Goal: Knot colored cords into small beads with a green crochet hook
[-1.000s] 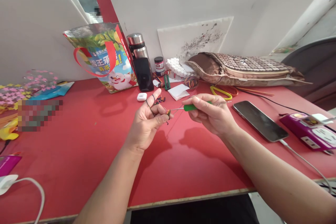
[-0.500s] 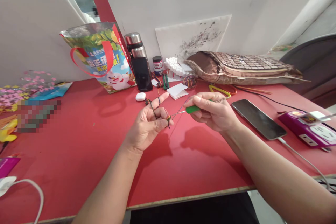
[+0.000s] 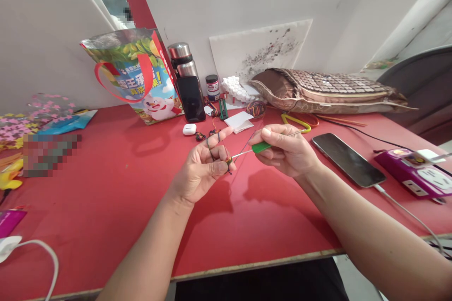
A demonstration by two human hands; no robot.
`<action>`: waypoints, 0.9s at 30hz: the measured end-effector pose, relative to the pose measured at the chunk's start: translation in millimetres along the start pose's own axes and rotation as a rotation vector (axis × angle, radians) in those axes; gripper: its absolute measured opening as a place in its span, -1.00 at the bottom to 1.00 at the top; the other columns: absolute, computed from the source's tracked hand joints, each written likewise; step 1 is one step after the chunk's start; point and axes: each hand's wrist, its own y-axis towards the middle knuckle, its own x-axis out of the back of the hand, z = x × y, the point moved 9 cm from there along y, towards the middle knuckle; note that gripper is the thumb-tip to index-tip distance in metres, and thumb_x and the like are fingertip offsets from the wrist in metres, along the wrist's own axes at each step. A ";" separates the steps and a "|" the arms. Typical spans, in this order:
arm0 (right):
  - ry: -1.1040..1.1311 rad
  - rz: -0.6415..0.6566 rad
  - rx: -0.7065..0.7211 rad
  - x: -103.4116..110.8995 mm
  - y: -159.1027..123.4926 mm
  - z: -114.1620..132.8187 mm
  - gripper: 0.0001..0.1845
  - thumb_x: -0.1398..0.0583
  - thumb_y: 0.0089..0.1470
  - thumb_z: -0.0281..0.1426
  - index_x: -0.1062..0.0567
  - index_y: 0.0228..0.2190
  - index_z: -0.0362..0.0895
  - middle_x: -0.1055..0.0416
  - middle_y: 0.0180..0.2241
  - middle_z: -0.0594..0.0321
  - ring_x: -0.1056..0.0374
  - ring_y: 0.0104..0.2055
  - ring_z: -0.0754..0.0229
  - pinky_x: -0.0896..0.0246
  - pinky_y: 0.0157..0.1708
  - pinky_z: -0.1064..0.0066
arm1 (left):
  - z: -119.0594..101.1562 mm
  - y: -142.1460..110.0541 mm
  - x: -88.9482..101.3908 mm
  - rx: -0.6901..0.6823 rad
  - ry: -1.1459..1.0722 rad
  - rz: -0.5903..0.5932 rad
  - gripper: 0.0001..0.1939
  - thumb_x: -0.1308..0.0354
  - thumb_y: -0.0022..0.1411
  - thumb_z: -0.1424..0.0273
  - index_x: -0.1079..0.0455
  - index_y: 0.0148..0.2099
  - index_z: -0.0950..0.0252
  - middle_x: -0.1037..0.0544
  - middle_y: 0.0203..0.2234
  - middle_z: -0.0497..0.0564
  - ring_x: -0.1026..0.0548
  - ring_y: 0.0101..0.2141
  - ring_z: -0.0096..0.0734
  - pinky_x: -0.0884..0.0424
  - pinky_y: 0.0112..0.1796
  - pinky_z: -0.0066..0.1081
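Note:
My left hand [image 3: 206,160] pinches a small dark multicoloured piece of crochet [image 3: 229,163] between thumb and fingers. Dark yarn loops round its raised index finger, which points up and to the right. My right hand [image 3: 282,150] is closed on a crochet hook [image 3: 260,147] with a green grip and a thin metal shaft. The hook's tip meets the crochet piece; whether it sits inside a loop is too small to tell. A thin strand of yarn runs up between the hands toward a multicoloured yarn ball [image 3: 256,108] behind them.
On the red table [image 3: 141,207] a phone [image 3: 348,160] is plugged in beside a purple power strip [image 3: 415,171]. Behind my hands are a white earbud case [image 3: 189,129], an upright phone [image 3: 191,99], a steel flask [image 3: 183,59], a colourful bag [image 3: 141,80] and a beaded cushion [image 3: 339,89].
Both hands have stayed nearly in place. My left hand and the crochet piece have shifted slightly to the right, and the hook's grip has moved a little with them.

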 end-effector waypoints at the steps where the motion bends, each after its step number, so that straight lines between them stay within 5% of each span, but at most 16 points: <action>1: 0.008 0.009 -0.005 -1.2 0.2 -1.4 -0.65 -0.55 -0.05 -0.13 -0.76 -0.44 -0.18 -0.25 -0.74 0.40 0.25 -0.70 0.50 0.31 -0.70 0.53 | 0.1 0.1 -0.5 -0.004 0.002 -0.001 -0.37 -0.57 -0.01 0.55 -0.60 0.14 0.22 -0.57 -0.46 -0.11 -0.61 -0.40 -0.41 -0.50 -0.34 -0.47; 6: 0.084 -0.005 -0.013 -6.3 0.9 -8.7 -0.67 -0.55 -0.04 -0.14 -0.77 -0.42 -0.17 -0.29 -0.71 0.40 0.24 -0.70 0.52 0.21 -0.70 0.54 | -1.7 1.3 -1.7 -0.039 0.024 -0.041 -0.33 -0.57 0.01 0.54 -0.58 0.20 0.25 -0.60 -0.47 -0.11 -0.65 -0.37 -0.40 -0.50 -0.27 -0.47; 12: 0.175 -0.100 -0.004 -12.0 0.7 -22.0 -0.71 -0.53 0.02 -0.18 -0.76 -0.38 -0.16 -0.32 -0.64 0.38 0.14 -0.64 0.46 -0.01 -0.66 0.51 | -17.7 -1.6 5.1 -0.272 0.104 -0.238 -0.16 -0.58 -0.01 0.55 -0.47 0.33 0.19 -0.56 -0.48 -0.22 -0.68 -0.34 -0.43 -0.53 -0.13 -0.45; 27: 0.147 -0.101 -0.027 -16.3 0.3 -27.4 -0.74 -0.56 -0.05 -0.21 -0.75 -0.36 -0.11 -0.39 -0.57 0.35 0.06 -0.58 0.41 -0.13 -0.56 0.43 | -25.5 -9.2 7.1 -0.395 0.245 -0.342 -0.38 -0.51 0.13 0.45 -0.54 0.25 0.15 -0.65 -0.30 -0.07 -0.61 -0.23 -0.43 -0.51 -0.11 -0.43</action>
